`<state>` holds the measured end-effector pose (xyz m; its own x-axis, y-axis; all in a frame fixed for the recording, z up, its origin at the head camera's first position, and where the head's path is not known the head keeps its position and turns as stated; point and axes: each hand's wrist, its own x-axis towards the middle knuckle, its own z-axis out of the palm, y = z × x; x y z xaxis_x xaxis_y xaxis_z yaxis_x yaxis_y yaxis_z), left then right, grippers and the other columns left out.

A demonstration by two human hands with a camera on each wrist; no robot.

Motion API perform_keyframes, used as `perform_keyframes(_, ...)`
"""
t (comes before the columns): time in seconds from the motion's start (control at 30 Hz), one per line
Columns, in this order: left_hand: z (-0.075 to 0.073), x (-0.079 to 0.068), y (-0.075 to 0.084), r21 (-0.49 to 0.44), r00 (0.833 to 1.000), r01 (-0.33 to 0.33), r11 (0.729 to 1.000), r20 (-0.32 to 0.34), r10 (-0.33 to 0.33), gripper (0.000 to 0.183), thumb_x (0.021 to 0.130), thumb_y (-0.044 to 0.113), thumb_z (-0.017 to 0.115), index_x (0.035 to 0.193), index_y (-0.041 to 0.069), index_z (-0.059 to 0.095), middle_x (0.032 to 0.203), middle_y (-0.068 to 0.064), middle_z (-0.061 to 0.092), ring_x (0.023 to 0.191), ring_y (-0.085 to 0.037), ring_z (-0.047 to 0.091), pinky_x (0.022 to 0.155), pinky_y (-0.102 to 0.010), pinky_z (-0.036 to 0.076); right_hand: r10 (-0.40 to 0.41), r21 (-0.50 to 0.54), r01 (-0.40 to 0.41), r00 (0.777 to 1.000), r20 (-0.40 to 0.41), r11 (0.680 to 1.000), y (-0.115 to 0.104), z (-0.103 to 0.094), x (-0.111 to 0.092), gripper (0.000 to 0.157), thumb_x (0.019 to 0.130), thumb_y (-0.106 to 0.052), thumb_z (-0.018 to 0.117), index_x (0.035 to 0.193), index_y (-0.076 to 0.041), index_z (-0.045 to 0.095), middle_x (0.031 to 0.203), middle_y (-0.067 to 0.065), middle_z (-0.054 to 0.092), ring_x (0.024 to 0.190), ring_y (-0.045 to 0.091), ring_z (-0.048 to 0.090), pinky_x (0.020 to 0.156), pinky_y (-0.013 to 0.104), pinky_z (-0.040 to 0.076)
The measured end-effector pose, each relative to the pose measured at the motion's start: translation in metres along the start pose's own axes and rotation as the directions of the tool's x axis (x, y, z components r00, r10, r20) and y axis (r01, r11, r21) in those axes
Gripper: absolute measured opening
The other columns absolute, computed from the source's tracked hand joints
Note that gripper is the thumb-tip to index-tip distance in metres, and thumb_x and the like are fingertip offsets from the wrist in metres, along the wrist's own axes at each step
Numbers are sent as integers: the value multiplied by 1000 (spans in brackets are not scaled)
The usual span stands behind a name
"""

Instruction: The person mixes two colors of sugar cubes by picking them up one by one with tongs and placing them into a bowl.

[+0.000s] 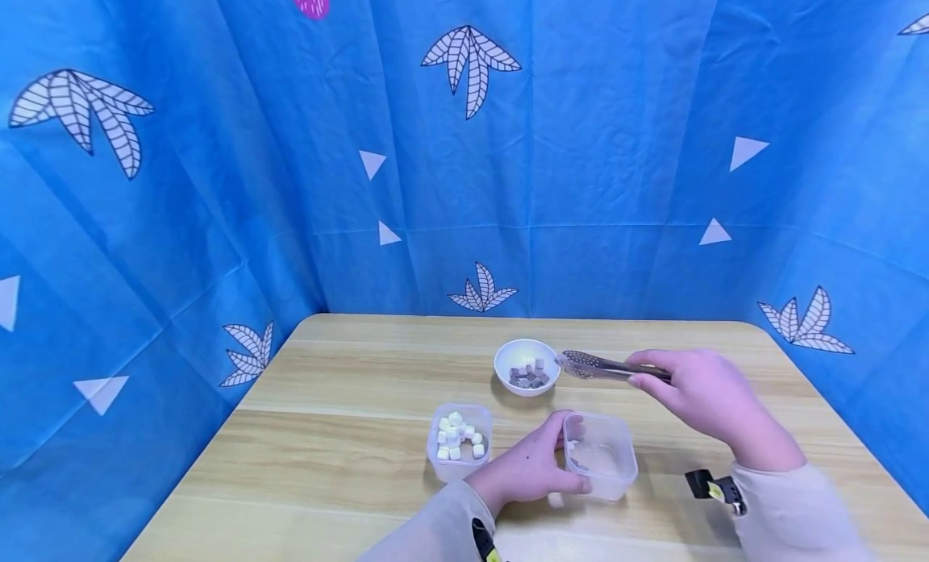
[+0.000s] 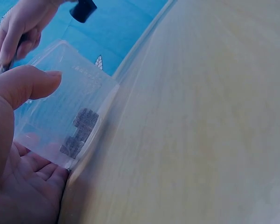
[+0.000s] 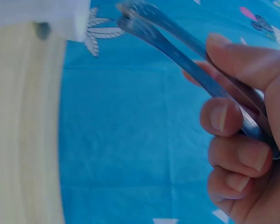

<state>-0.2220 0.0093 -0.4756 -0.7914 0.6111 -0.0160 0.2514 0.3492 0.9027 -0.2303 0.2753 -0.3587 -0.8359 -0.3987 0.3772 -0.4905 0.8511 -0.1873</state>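
Note:
My left hand (image 1: pixel 533 465) grips a clear plastic container (image 1: pixel 601 457) by its left side, thumb at the front and fingers at the back. A few grey-brown cubes (image 2: pixel 84 126) lie inside, seen through the wall in the left wrist view. My right hand (image 1: pixel 707 393) holds metal tongs (image 1: pixel 610 367) with perforated ends. Their tips point left, right at the rim of a white bowl (image 1: pixel 527 390), and stand close together in the right wrist view (image 3: pixel 177 53). Several grey-brown cubes (image 1: pixel 530 375) sit in the bowl.
Left of my left hand stands a second clear container (image 1: pixel 459 472) with several white cubes (image 1: pixel 453 433) in it. Everything rests on a light wooden table (image 1: pixel 327 433). A blue patterned curtain (image 1: pixel 581 143) hangs behind and along both sides.

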Motion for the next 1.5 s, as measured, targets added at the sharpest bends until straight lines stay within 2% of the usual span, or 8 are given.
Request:
perform_keyframes(0.27,-1,-1,1,11,1000,7,1000,6,-7,83,78,34,84,146,29,38,143,10,51,132,-8,47,114,-34,34,108,-12,-108,994,-26,994,-4,29,11,29,96,-39,69,116,-21,75,70,-9,66,58,11,50,48,35,41)
perform_keyframes(0.47,-2,-1,1,4,1000,-7,1000,9,7,83,78,32,85,146,29,38,143,10,51,131,-8,48,113,-33,34,122,-20,-123,992,-42,992,-4,41,12,28,94,-38,70,115,-20,75,73,-5,68,57,13,49,46,36,39)
perform_keyframes(0.83,-1,1,-2,7,999,-40,999,9,40,84,79,30,85,147,30,36,144,8,51,132,-9,47,114,-33,33,153,3,-153,988,-16,988,-7,45,13,29,94,-38,71,116,-20,75,74,-6,68,59,13,51,49,38,43)
perform_keyframes(1.13,0,0,-1,-3,999,-39,999,12,39,83,79,30,85,147,27,37,143,8,51,132,-9,47,112,-30,33,144,38,-144,989,13,989,-4,36,12,35,96,-43,68,121,-19,73,72,-8,65,61,12,50,52,36,42)
perform_keyframes(1.27,0,0,-1,-4,999,-49,999,10,49,83,79,28,85,147,22,38,142,7,52,130,-9,48,112,-29,33,112,68,-113,993,26,991,0,25,9,35,96,-45,67,120,-20,73,86,-5,72,71,14,60,63,43,51)
perform_keyframes(1.37,1,1,0,-9,999,-53,999,7,53,84,79,26,85,148,20,38,142,6,52,130,-9,49,112,-28,33,69,114,-73,997,42,991,2,13,5,35,96,-45,67,120,-20,74,105,0,75,87,21,69,76,51,55)
perform_keyframes(1.43,1,1,0,-11,999,-52,999,5,52,85,78,26,85,148,21,38,142,7,52,130,-9,48,112,-28,32,51,135,-57,997,50,989,3,5,2,34,96,-45,67,120,-21,74,110,0,74,93,22,70,81,51,55)
perform_keyframes(1.5,1,0,0,-13,999,-50,999,5,50,84,78,26,85,148,22,38,142,7,52,130,-9,48,112,-28,32,36,151,-43,998,53,988,4,-4,-1,32,96,-43,68,119,-22,74,109,-2,74,91,17,70,80,48,56)
